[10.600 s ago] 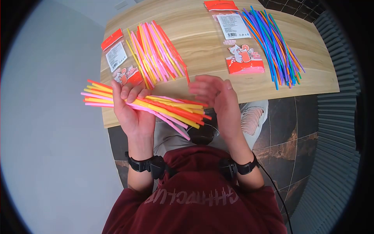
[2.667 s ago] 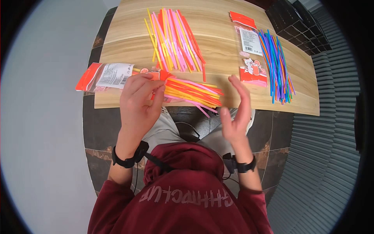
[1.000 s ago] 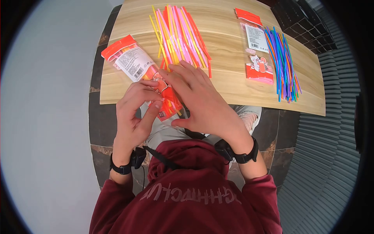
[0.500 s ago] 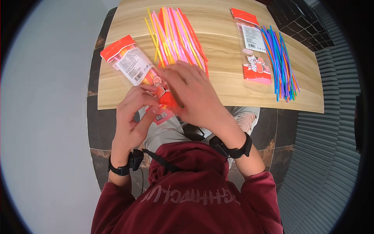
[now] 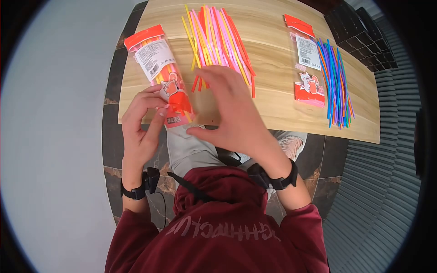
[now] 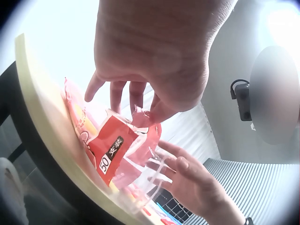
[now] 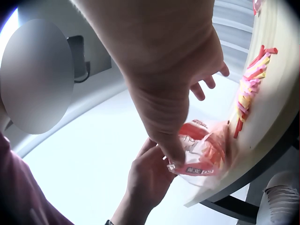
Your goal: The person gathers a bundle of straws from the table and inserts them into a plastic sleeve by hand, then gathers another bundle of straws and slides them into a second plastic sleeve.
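Note:
A clear plastic bag [image 5: 157,61] with red ends lies slanted across the table's near left edge, filled with pink, yellow and orange drinking straws [image 5: 171,69]. My left hand [image 5: 142,123] pinches the bag's near end between thumb and fingers; the left wrist view shows the crumpled red film [image 6: 115,145] under the fingertips. My right hand [image 5: 236,107] is to the right of the bag's near end, thumb spread away from straight fingers. In the right wrist view the right thumb [image 7: 174,152] overlaps the bag's open end [image 7: 199,168].
Loose pink, yellow and red straws [image 5: 218,41] lie in a pile beyond my right hand. Farther right are a flat clear bag [image 5: 309,63] and a pile of blue, purple, green and orange straws [image 5: 335,84]. A black box [image 5: 359,38] stands at the back right.
The straw bundle once gripped in my left hand is now inside the bag. Lately the bag has shifted away and left with my left hand; my right hand has drawn apart from it.

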A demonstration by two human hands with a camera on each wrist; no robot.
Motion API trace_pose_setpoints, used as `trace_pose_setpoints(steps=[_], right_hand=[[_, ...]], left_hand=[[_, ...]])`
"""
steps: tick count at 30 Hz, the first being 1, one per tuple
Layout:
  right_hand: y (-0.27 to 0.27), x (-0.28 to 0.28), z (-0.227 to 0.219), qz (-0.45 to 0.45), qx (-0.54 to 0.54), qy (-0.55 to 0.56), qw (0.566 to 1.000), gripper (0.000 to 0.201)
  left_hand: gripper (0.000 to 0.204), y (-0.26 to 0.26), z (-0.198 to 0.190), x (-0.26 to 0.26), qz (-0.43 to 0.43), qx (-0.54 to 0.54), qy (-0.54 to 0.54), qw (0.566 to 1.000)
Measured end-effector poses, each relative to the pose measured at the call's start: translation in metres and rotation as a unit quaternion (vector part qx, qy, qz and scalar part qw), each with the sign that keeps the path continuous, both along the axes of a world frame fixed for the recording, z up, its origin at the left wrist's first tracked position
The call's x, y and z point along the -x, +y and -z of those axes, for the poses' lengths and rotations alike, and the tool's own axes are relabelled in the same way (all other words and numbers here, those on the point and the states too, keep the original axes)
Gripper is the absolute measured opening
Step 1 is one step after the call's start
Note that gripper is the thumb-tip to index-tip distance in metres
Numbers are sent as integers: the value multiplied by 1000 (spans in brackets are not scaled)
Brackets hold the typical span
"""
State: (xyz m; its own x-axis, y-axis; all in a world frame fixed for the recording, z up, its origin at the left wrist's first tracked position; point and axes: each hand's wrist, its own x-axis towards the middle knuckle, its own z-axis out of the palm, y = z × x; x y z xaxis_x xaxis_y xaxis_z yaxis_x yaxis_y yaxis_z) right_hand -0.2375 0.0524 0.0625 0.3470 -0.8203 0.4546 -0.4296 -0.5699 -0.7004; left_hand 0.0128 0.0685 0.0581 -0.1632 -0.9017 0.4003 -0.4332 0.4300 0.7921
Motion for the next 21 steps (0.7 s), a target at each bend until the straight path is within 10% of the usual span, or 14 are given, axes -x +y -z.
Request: trace_pose_setpoints(steps=[11,21], right_hand=[[-7,-38,14,90,96,248,960,110],[-30,6,1,62,1,42,997,95]], left_hand=[[15,5,3,9,33,-12,-5,999],[15,-2,5,-2,-20,5,-48,999]])
